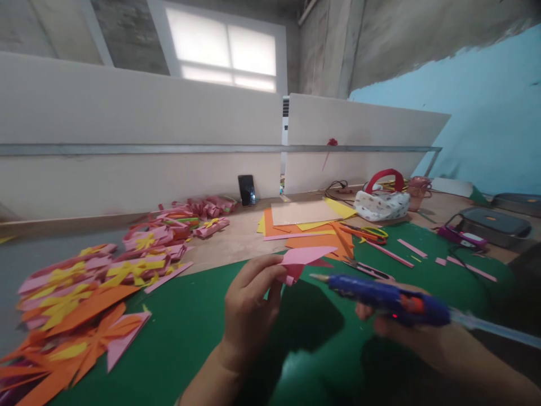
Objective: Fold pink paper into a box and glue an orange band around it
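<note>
Near the middle of the view, my left hand [255, 299] pinches a folded pink paper piece [302, 258] above a green mat [190, 332]. My right hand [406, 327] is wrapped round a blue hot glue gun [384, 296], which has a small red light and a clear glue stick coming out of its back. The gun's nozzle points left, just right of the pink paper and a little below it, apart from it. The fingers of my right hand are partly hidden behind the gun.
Pink, yellow and orange paper pieces [139, 270] pile up at the left. Paper sheets [304, 213], scissors [367, 232] and a cutter [372, 270] lie ahead. Farther back are a phone [247, 190], a white basket [381, 204] with a red handle and a grey case [492, 225].
</note>
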`<state>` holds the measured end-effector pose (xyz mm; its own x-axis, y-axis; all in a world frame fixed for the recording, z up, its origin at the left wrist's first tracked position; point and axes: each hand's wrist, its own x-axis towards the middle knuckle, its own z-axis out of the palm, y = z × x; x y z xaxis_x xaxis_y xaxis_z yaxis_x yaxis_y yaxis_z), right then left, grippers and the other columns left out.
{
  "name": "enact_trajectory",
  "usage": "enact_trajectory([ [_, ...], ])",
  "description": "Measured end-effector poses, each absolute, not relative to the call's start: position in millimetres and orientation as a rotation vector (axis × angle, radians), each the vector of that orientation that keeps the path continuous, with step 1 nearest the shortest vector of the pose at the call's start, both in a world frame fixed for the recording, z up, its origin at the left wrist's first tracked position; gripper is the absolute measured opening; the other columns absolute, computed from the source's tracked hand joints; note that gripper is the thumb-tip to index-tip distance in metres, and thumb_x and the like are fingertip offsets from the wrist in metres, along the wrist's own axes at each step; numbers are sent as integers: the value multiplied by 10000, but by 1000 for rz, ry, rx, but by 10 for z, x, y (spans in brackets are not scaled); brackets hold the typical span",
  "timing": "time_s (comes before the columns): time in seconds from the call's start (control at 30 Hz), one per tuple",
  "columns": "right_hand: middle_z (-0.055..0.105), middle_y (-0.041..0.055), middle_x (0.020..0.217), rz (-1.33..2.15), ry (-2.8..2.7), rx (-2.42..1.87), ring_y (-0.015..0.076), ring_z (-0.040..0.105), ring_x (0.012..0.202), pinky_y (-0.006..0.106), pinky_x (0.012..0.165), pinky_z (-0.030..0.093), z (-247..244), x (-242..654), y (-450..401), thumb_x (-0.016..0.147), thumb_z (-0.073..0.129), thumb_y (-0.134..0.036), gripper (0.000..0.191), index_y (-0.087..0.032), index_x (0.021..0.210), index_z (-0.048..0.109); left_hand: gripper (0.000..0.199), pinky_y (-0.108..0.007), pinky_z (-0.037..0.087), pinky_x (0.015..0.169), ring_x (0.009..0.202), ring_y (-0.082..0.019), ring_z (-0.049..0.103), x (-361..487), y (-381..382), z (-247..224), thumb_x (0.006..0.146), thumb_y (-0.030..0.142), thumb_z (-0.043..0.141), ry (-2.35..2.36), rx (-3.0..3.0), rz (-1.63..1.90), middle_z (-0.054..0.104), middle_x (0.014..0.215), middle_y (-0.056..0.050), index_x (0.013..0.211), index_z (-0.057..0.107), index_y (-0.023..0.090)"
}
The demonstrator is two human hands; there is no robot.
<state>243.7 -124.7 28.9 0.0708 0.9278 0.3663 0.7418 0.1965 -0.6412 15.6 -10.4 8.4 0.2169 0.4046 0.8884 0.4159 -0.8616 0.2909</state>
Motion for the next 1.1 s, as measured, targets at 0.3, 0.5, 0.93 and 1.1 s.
enact_trajectory([
  [0.3, 678, 141, 993, -322, -1890, -1924, 295, 629, 876, 363, 722, 473, 236, 3817, -885, 769, 539, -283, 294, -166, 1027, 615, 148, -242, 486, 794, 853, -125, 619, 111, -72, 119, 720, 76, 625, -1111, -2470, -1985, 659, 904, 2, 780, 652, 210],
  [0.5, 636, 152, 1063, -455, -2358, -1873, 270, 580, 1003, 379, 834, 427, 8, 4363, -726, 725, 446, -49, 439, -167, 1112, 616, 116, -253, 493, 773, 855, -132, 615, 108, -45, 105, 726, 106, 621, -1217, -2529, -2062, 648, 900, 2, 761, 648, 212],
  [0.93, 608, 100, 1053, -494, -2091, -1225, 207, 554, 998, 350, 836, 465, 619, 2473, -680, 863, 505, -185, 228, -191, 1068, 605, 175, -233, 477, 796, 857, -115, 609, 127, -83, 121, 714, 51, 617, -1063, -2504, -2001, 654, 904, 4, 774, 646, 212],
  [1.1, 565, 128, 1186, -654, -2071, -1213, 261, 468, 1124, 429, 959, 383, 617, 2013, -504, 799, 581, -152, 394, -126, 1189, 535, 172, -234, 487, 767, 844, -122, 614, 136, -91, 132, 708, 34, 610, -1073, -2585, -2037, 661, 878, -11, 760, 650, 193],
])
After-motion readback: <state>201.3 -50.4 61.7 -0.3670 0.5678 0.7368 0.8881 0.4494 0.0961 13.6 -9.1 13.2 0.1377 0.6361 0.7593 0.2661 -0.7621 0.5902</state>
